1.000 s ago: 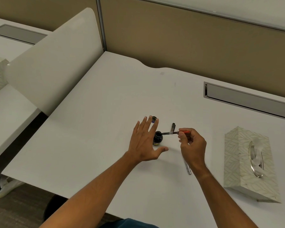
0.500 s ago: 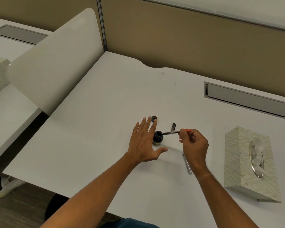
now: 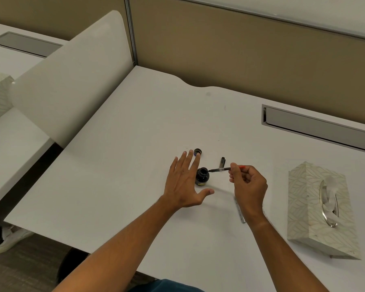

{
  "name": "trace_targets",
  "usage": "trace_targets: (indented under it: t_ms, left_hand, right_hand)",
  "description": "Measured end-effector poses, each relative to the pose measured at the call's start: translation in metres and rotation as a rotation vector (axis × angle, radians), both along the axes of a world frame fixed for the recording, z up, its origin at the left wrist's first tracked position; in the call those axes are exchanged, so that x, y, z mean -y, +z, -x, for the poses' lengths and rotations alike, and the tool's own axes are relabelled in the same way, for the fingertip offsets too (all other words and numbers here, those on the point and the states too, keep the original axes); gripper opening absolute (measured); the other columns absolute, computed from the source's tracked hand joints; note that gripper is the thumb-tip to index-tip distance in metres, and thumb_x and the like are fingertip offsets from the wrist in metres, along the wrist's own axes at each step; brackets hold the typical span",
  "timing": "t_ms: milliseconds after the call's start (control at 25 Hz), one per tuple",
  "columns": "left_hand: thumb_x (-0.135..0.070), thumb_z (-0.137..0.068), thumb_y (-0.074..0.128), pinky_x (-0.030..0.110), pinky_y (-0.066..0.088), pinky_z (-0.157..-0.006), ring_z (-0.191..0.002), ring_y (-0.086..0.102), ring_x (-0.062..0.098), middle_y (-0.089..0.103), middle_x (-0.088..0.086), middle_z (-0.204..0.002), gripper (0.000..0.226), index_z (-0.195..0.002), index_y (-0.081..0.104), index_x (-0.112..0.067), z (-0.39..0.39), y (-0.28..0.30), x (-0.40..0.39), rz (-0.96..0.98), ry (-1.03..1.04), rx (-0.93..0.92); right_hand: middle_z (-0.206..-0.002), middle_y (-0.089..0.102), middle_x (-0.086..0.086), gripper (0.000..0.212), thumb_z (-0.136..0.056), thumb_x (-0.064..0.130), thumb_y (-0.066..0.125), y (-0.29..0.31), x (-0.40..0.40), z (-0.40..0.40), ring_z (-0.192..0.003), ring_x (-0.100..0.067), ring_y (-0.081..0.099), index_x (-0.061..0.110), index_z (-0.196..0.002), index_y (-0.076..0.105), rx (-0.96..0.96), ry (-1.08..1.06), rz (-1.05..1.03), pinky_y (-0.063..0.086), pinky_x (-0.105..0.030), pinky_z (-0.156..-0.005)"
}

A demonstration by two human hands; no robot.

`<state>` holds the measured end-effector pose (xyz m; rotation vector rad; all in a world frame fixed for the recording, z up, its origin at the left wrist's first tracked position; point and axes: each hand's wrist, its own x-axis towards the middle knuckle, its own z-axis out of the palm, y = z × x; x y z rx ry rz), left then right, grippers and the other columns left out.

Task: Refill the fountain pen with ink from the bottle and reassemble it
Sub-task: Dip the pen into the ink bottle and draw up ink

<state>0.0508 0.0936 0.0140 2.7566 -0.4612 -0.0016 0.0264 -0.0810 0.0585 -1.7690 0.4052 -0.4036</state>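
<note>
Two hands busy: our left hand spread flat beside bottle, right hand pinching pen; we should dip nib straight, steady bottle.

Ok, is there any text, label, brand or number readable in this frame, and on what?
None can be read.
Ink bottle: a yellowish label low on its front, too small and blurred to read.
Tissue box: leaf pattern only, no words visible.
Pen section in the right hand: no marking legible.

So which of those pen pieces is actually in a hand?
The clear ink section with the red end, held in the right hand. The black cap and the silver barrel lie loose on the desk.
</note>
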Motion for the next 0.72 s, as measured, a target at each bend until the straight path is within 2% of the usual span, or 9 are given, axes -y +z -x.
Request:
trace_targets:
  t_ms: [240, 400, 560, 720]
  left_hand:
    - [-0.08, -0.072, 0.042, 0.045, 0.001, -0.119, -0.147, -0.009, 0.024, -0.005, 0.009, -0.16, 0.112, -0.152, -0.002, -0.015, 0.0006, 0.0005, 0.0011, 0.003, -0.006, -0.006]
    - [-0.081, -0.072, 0.04, 0.046, 0.001, -0.119, -0.147, -0.01, 0.024, -0.007, 0.009, -0.16, 0.112, -0.152, -0.001, -0.015, 0.0008, -0.0002, 0.0003, -0.008, -0.008, -0.006]
    - [-0.081, -0.071, 0.04, 0.046, 0.0, -0.119, -0.147, -0.009, 0.025, -0.006, 0.009, -0.16, 0.112, -0.152, -0.001, -0.015, 0.0019, -0.0004, -0.0005, 0.001, 0.001, 0.0]
    - [-0.081, -0.072, 0.04, 0.046, 0.0, -0.119, -0.147, -0.01, 0.025, -0.007, 0.008, -0.16, 0.112, -0.152, -0.002, -0.015, 0.0024, -0.0012, 0.0, -0.012, -0.001, -0.01]
  right_hand:
    - [-0.077, 0.072, -0.003, 0.016, -0.089, 0.025, 0.068, 0.0051, -0.0042, -0.002, -0.067, -0.009, 0.069, 0.009, -0.09, 0.07, 0.015, 0.025, 0.011, 0.057, -0.017, -0.062]
    - [-0.074, 0.071, 0.005, 0.01, -0.09, 0.024, 0.067, 0.0076, -0.0069, -0.0033, -0.068, -0.011, 0.069, 0.015, -0.087, 0.069, 0.025, 0.081, 0.091, 0.058, -0.025, -0.065]
    - [-0.075, 0.071, 0.003, 0.01, -0.09, 0.023, 0.067, 0.0057, -0.0055, -0.0012, -0.071, -0.018, 0.07, 0.013, -0.087, 0.069, 0.032, 0.055, 0.1, 0.059, -0.032, -0.069]
    - [-0.079, 0.072, -0.001, 0.009, -0.09, 0.021, 0.067, 0.0026, -0.0045, 0.004, -0.073, -0.019, 0.07, 0.012, -0.091, 0.07, 0.027, 0.084, 0.091, 0.061, -0.033, -0.071]
